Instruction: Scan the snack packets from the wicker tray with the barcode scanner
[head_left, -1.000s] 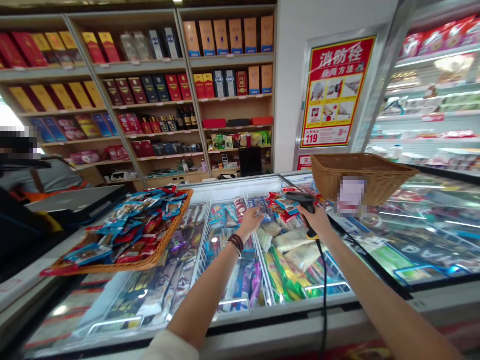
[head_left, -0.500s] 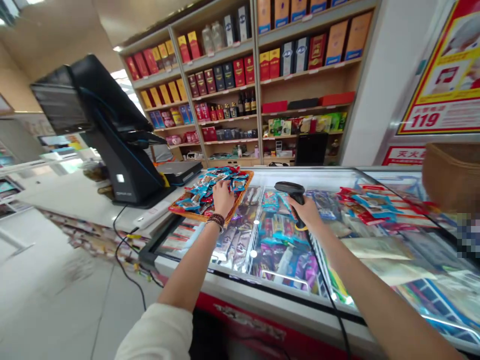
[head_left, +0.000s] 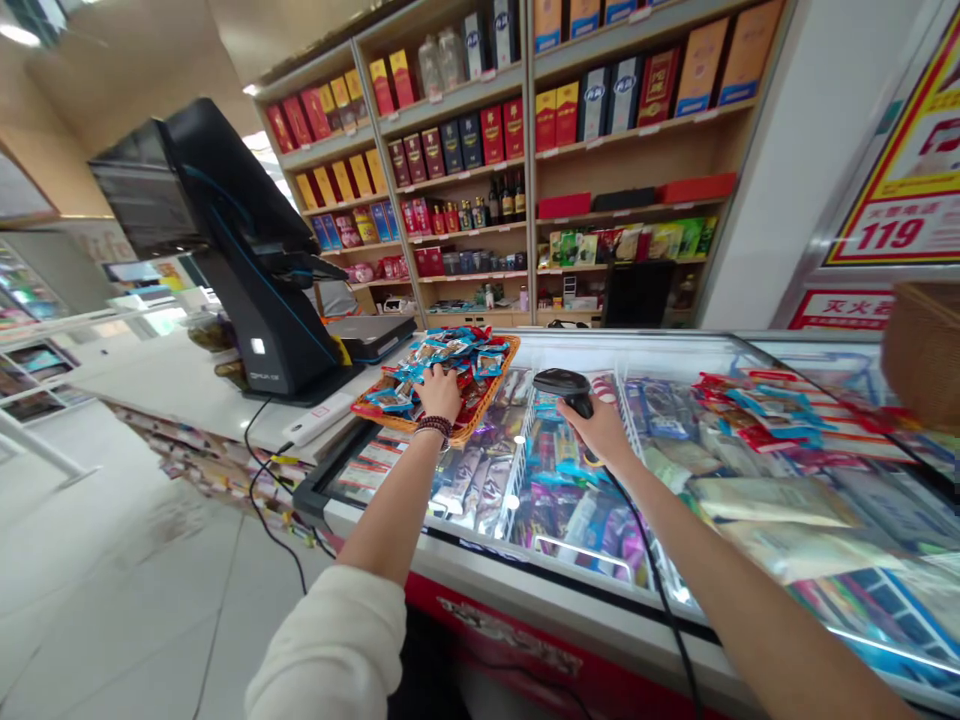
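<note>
A wicker tray (head_left: 471,428) heaped with small blue and red snack packets (head_left: 448,345) rests at the left end of the glass-topped freezer. My left hand (head_left: 439,393) reaches down into the packets, its fingertips hidden among them, so what it grips, if anything, does not show. My right hand (head_left: 598,425) is wrapped round the handle of a black barcode scanner (head_left: 562,383), held above the freezer glass with its cable running down toward me. More red and blue packets (head_left: 772,410) lie on the glass to the right.
A black cash register screen (head_left: 247,250) stands on the white counter (head_left: 172,370) at left, cables hanging from its edge. The freezer (head_left: 480,550) spans the front. Behind it are shelves (head_left: 465,175) of boxes and bottles. A brown basket (head_left: 922,350) sits at far right.
My left hand has shifted slightly lower and left within the tray, over the packets. My right hand has turned the scanner and moved it left, nearer the tray. The view has shifted a little.
</note>
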